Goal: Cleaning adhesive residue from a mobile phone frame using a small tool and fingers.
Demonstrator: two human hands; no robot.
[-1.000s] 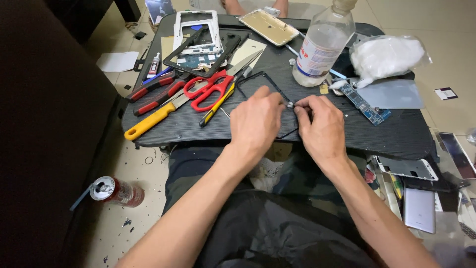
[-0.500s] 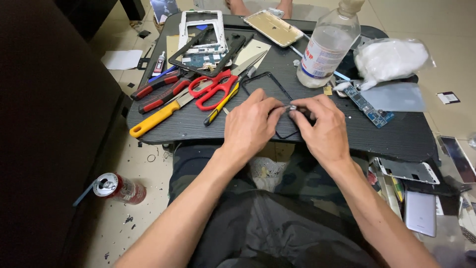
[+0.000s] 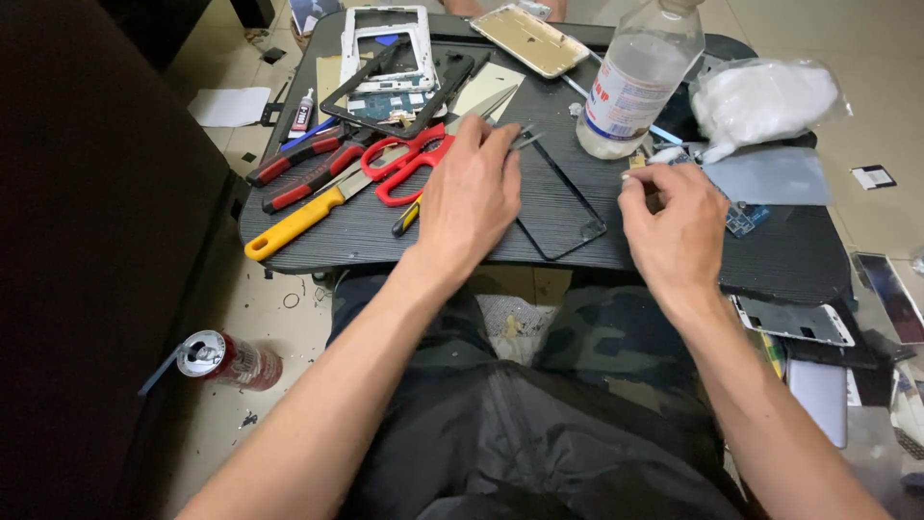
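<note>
My left hand [image 3: 474,189] lies palm down on the dark lap table [image 3: 799,260], its fingertips closed on the end of metal tweezers [image 3: 525,139]. A thin black phone screen frame [image 3: 560,208] lies flat between my hands, touched by neither. My right hand [image 3: 676,227] hovers to its right with the fingers curled and thumb and forefinger pinched together; I cannot see anything in the pinch. Red-handled scissors [image 3: 408,160] lie just left of my left hand.
On the table are a yellow-handled knife [image 3: 289,227], red-and-black screwdrivers [image 3: 296,162], a white phone frame [image 3: 389,48], a gold phone back [image 3: 529,39], a plastic bottle [image 3: 639,83], a white bag [image 3: 762,96] and a small circuit board [image 3: 747,218]. A can [image 3: 227,358] lies on the floor.
Both hands have let go of the black frame, which now lies on the table. My left hand has moved up to the tweezers and my right hand has drawn off to the right.
</note>
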